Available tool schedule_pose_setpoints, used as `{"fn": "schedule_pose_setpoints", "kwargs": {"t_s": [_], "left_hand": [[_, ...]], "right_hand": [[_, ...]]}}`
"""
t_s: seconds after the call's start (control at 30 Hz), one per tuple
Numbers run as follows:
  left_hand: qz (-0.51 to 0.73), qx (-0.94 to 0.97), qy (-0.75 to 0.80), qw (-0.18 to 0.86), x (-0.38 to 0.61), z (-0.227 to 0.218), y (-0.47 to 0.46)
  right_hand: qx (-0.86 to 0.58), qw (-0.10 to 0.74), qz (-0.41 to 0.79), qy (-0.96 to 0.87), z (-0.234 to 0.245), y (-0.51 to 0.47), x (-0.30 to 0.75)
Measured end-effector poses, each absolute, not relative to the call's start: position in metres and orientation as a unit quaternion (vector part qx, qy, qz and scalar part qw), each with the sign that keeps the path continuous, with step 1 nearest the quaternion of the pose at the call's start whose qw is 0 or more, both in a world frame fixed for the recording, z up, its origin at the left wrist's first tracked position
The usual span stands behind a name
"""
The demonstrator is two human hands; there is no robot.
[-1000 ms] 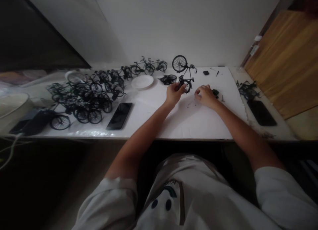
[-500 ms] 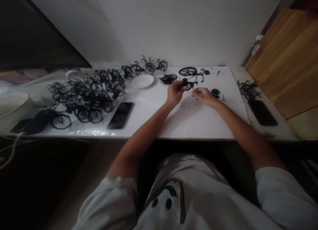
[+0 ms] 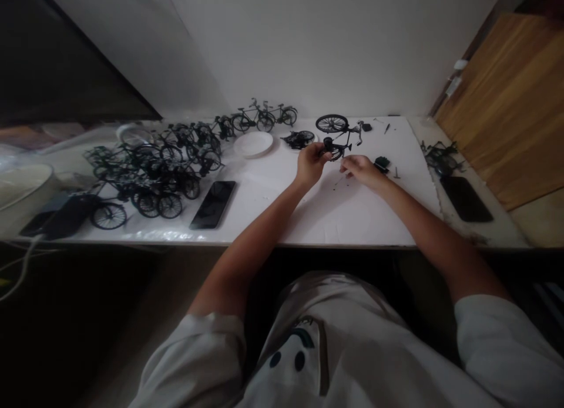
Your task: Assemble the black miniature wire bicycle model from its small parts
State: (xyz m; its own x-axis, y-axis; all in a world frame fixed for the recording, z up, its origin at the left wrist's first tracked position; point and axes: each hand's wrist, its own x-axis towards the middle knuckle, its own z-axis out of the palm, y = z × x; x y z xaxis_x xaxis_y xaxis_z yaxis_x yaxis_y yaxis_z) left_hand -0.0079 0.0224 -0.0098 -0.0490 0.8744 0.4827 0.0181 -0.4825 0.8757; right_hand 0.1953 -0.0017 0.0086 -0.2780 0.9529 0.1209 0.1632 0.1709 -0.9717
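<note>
My left hand (image 3: pixel 311 161) is closed on a small black model bicycle (image 3: pixel 341 145), gripping its rear part above the white board (image 3: pixel 282 191). The bicycle's front wheel and silvery handlebar point away from me. Just right of the bicycle's lower end is my right hand (image 3: pixel 359 166), its fingers pinched together; what they hold, if anything, is too small to make out. A few tiny parts (image 3: pixel 341 186) lie on the board below the hands. A dark green piece (image 3: pixel 382 164) rests beyond my right wrist, and a small T-shaped part (image 3: pixel 396 172) lies beside it.
Many model bicycles (image 3: pixel 158 167) crowd the left side. A phone (image 3: pixel 213 205) lies before them, near a white plate (image 3: pixel 253 144). More black parts (image 3: pixel 299 139) lie behind my left hand. At right are another dark phone (image 3: pixel 466 199) and green-black parts (image 3: pixel 442 157).
My right hand's fingers have curled slightly, close to the bicycle's lower end. The bicycle has shifted very slightly in my left hand, its front wheel a little farther up and left.
</note>
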Motion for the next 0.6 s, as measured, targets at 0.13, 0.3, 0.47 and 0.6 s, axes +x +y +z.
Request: {"fn": "schedule_pose_setpoints", "kwargs": {"t_s": [0.13,0.3,0.47,0.6], "left_hand": [[0.615,0.599,0.379,0.344,-0.0077,-0.0075,0.0193],[0.611,0.582,0.39,0.369,-0.0043,-0.002,0.015],[0.612,0.589,0.383,0.364,-0.0038,-0.0026,0.0152],[0.618,0.587,0.397,0.342,-0.004,-0.006,0.0152]], "right_hand": [[-0.447,0.425,0.501,-0.607,0.0081,-0.0005,0.1943],[-0.47,0.434,0.504,-0.58,0.0068,0.0025,0.1928],[-0.467,0.456,0.519,-0.552,0.0081,0.0014,0.1924],[-0.465,0.48,0.512,-0.539,0.0095,-0.006,0.1882]]}}
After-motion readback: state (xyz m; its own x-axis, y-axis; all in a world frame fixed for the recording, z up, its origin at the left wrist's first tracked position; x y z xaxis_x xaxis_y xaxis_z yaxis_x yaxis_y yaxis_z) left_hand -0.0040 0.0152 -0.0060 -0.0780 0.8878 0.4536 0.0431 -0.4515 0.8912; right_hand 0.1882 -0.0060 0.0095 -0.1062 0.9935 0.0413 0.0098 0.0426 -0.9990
